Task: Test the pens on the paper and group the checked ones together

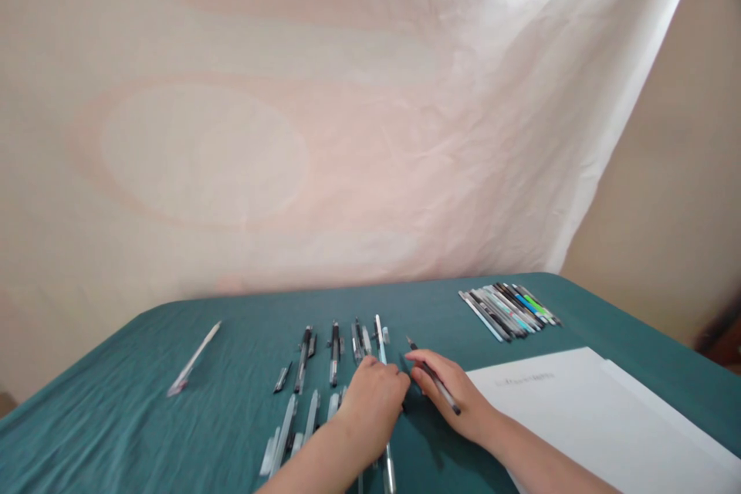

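Observation:
My left hand rests knuckles-up on the teal tablecloth, fingers curled over a row of pens; what it grips, if anything, is hidden. My right hand lies beside it, fingers pinching a thin dark pen that points away from me. Several clear and black pens lie in two rows under and left of my left hand.
A single pale pen lies apart at the left. A bundle of several pens, some green and blue, sits at the far right. White paper sheets lie at the right front. A draped white sheet hangs behind the table.

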